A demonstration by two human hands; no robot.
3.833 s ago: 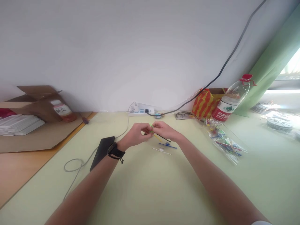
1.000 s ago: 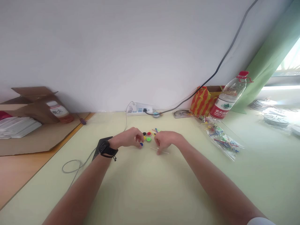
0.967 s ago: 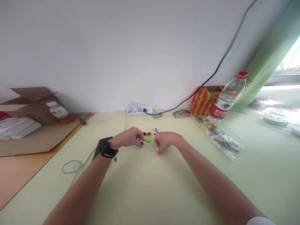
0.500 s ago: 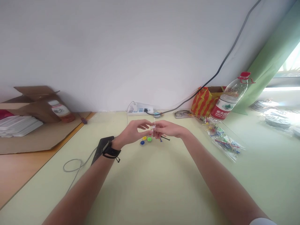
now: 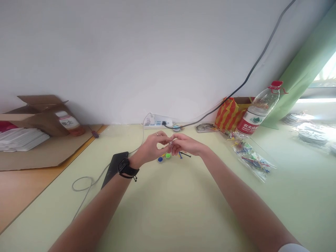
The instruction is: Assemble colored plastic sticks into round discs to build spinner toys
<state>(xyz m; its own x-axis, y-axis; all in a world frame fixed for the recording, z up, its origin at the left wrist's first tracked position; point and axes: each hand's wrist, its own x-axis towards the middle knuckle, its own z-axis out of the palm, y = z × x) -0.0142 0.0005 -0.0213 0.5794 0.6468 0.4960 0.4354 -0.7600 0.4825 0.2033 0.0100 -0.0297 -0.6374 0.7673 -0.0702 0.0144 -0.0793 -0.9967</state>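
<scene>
My left hand and my right hand meet at the middle of the table. Between their fingertips is a small white piece with thin arms, its details too small to make out. The fingers of both hands are pinched on it. Just below my left fingers lie a blue round piece and a green round piece; a bit of yellow shows beside them, mostly hidden. Under my right hand a blue stick and a black stick rest on the table.
A power strip lies against the wall, with a phone to its right. A large bottle, a striped bag and plastic packets are at right. At left are a black flat device, a cardboard box and a small bottle.
My left hand has closed in on the white piece, and its fingers now touch it. The white piece has turned, and my left hand covers more of the yellow round piece.
</scene>
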